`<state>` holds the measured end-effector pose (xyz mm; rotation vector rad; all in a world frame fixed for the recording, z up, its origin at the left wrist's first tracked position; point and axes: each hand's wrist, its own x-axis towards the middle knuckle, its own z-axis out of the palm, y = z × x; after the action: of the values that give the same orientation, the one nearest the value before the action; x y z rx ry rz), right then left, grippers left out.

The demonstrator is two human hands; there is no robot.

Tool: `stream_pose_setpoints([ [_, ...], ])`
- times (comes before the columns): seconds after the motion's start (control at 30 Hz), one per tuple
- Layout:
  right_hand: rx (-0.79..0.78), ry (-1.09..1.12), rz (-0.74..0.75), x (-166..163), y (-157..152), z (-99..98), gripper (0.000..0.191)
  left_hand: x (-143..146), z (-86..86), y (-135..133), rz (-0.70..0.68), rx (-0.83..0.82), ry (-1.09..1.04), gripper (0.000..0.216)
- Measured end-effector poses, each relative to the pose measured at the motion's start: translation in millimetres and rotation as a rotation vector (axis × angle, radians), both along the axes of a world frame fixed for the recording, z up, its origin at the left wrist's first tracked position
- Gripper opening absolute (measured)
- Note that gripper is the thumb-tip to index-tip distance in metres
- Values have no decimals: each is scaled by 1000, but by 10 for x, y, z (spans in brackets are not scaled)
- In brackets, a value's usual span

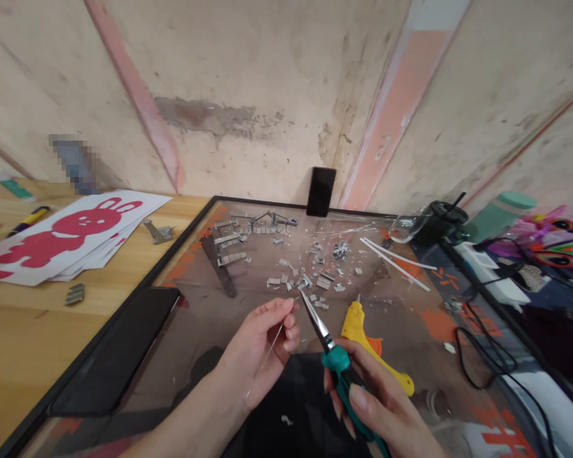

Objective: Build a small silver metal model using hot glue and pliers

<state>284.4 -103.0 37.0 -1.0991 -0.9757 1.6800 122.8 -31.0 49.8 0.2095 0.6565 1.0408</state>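
Observation:
My left hand (262,346) pinches a thin metal wire (273,340) between thumb and fingertips, just above a glass sheet. My right hand (377,401) is wrapped round the teal handles of needle-nose pliers (325,340). The pliers' tip points up and left and meets the wire's top end near my left fingertips. Several staple strips and small staple pieces (310,277) lie scattered on the glass beyond both hands. A yellow glue gun (363,334) lies on the glass just right of the pliers.
The black-framed glass sheet (191,222) lies on a wooden table (23,331). A dark phone (112,350) lies at its left edge; another (321,191) leans on the wall. Pink rabbit sheets (71,232) are at left. White glue sticks (396,261), black cables (487,356) and a green cup (499,213) are at right.

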Motion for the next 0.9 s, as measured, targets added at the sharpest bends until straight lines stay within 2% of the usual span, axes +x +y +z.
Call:
stream_pose_setpoints([
  [0.2,2,-4,-15,11,-2,2,47,-26,14,-2,7,-11,-68,15],
  [0.53,6,-4,30,-4,-5,-23,48,8,-13,-24,-13,22,0,13],
  [0.8,104,-241,-18,5,-13,-41,47,62,-9,-45,97,167,393,26],
  [0.9,181,-386,35,27,0,-60,45,72,-67,-39,130,207,589,23],
])
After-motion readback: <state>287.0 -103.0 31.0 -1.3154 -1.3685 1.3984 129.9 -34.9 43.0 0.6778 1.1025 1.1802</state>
